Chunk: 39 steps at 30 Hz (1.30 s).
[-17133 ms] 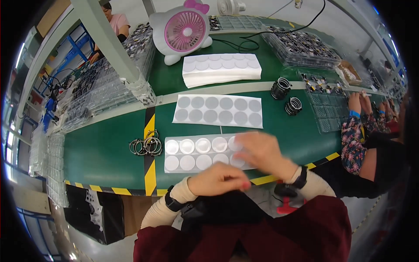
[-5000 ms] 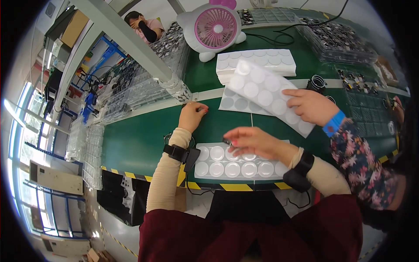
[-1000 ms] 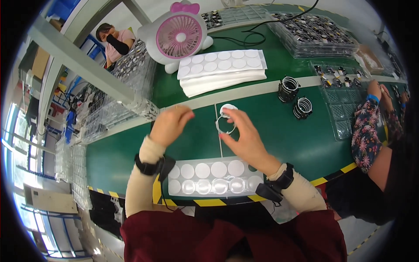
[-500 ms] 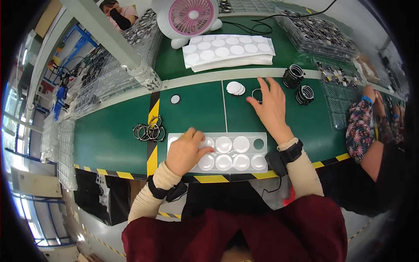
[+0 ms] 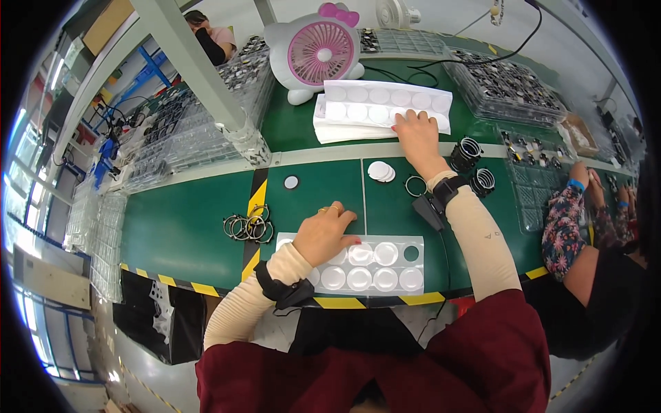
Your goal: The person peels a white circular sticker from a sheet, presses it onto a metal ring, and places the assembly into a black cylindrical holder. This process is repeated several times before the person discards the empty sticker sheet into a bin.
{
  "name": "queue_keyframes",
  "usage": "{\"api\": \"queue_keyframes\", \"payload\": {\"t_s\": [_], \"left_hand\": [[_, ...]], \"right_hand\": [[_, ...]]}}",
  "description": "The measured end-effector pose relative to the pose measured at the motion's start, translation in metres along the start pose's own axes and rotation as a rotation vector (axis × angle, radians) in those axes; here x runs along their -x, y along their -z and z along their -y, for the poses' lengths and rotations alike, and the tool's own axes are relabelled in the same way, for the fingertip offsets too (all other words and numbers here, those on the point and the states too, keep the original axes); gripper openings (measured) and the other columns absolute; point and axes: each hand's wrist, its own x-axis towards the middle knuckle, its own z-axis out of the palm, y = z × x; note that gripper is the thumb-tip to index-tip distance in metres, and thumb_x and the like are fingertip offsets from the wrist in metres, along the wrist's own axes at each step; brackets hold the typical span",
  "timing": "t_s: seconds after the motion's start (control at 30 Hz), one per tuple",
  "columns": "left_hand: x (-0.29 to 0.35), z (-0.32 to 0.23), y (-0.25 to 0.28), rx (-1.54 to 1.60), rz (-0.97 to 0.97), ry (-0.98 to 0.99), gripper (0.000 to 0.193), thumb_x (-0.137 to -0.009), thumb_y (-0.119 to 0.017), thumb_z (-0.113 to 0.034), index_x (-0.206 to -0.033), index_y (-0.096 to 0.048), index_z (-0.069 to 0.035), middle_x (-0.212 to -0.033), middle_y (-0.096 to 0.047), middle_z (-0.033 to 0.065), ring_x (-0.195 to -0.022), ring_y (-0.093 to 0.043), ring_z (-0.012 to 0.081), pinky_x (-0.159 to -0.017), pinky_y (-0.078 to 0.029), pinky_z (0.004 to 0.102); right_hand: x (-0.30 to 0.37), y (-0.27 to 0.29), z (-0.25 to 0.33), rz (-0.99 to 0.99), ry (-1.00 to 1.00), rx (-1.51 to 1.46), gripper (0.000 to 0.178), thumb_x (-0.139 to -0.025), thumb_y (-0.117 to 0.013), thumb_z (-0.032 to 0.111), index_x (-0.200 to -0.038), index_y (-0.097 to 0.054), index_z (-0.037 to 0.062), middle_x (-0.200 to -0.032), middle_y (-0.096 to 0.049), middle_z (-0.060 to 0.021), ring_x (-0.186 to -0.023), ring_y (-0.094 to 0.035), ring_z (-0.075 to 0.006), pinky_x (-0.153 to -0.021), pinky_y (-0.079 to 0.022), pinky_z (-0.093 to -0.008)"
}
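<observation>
Near the far side of the table, my right hand (image 5: pixel 418 143) has its fingers curled at the near edge of the top white sheet of round stickers (image 5: pixel 387 97), which tilts up off the stack of sheets (image 5: pixel 354 133). My left hand (image 5: pixel 326 233) is over the left part of a clear-and-white sheet of round discs (image 5: pixel 372 279); its thumb and fingers are apart and nothing shows in them. One round place in that sheet, at the upper right, shows green. Close to my right forearm lie a single black ring (image 5: pixel 415 185) and a few loose white discs (image 5: pixel 381 171).
Black ring stacks (image 5: pixel 467 153) stand at the right, and a cluster of rings (image 5: pixel 249 227) lies at the left by a small disc (image 5: pixel 291 182). A pink-and-white fan (image 5: pixel 322 55) and parts trays (image 5: pixel 506 79) are behind. Another person's arm (image 5: pixel 566 220) rests at the right.
My right hand has moved from beside the single ring out to the sticker sheets, and the top sheet has tilted up. My left hand has shifted slightly away from me. The view has tilted up.
</observation>
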Motion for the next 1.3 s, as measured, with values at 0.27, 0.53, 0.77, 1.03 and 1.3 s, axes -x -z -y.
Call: {"api": "queue_keyframes", "payload": {"t_s": [0.27,0.53,0.77,1.03,1.3], "left_hand": [[-0.083,0.052,0.051,0.212,-0.354,-0.035,0.039,-0.077,-0.064,-0.025,-0.108,-0.055,-0.002,-0.11,-0.052,0.0191,-0.098,-0.053,0.035,-0.084,-0.045,0.0383],[-0.135,0.086,0.048,0.07,-0.242,0.114,0.047,-0.082,-0.06,-0.026,-0.121,-0.048,-0.003,-0.126,-0.045,0.0221,-0.111,-0.048,0.0356,-0.091,-0.041,0.036],[-0.156,0.104,0.022,-0.362,-0.24,0.037,0.048,-0.083,-0.058,-0.025,-0.125,-0.046,-0.007,-0.127,-0.043,0.0219,-0.114,-0.045,0.0364,-0.094,-0.039,0.036],[-0.169,0.113,0.017,-0.106,-0.208,0.099,0.048,-0.082,-0.059,-0.023,-0.125,-0.044,-0.007,-0.121,-0.047,0.0236,-0.112,-0.046,0.0374,-0.094,-0.038,0.0374],[-0.196,0.202,0.024,0.207,-0.628,0.402,0.064,-0.077,-0.062,-0.022,-0.126,-0.035,0.009,-0.119,-0.047,0.0283,-0.112,-0.045,0.0406,-0.096,-0.036,0.0402]], "right_hand": [[-0.01,-0.023,-0.002,-0.439,0.112,-0.111,0.037,-0.07,-0.066,0.038,-0.089,-0.06,0.0072,-0.084,-0.056,-0.0069,-0.086,-0.05,-0.0247,-0.071,-0.038,-0.0405],[-0.03,-0.022,-0.015,-0.273,0.188,-0.084,0.051,-0.072,-0.065,0.043,-0.104,-0.056,0.0047,-0.105,-0.056,-0.0113,-0.106,-0.047,-0.0311,-0.087,-0.036,-0.0467],[-0.038,-0.028,-0.013,0.007,0.179,-0.366,0.056,-0.078,-0.06,0.041,-0.121,-0.048,0.0066,-0.131,-0.042,-0.0149,-0.126,-0.032,-0.0344,-0.103,-0.025,-0.049],[-0.033,-0.038,-0.02,-0.039,0.185,-0.306,0.058,-0.079,-0.06,0.039,-0.125,-0.044,0.0076,-0.134,-0.039,-0.0127,-0.127,-0.029,-0.0331,-0.104,-0.021,-0.0503],[-0.032,-0.034,-0.012,-0.024,0.209,-0.344,0.06,-0.077,-0.062,0.039,-0.126,-0.044,0.0097,-0.134,-0.039,-0.0116,-0.127,-0.031,-0.0308,-0.104,-0.021,-0.0494]]}}
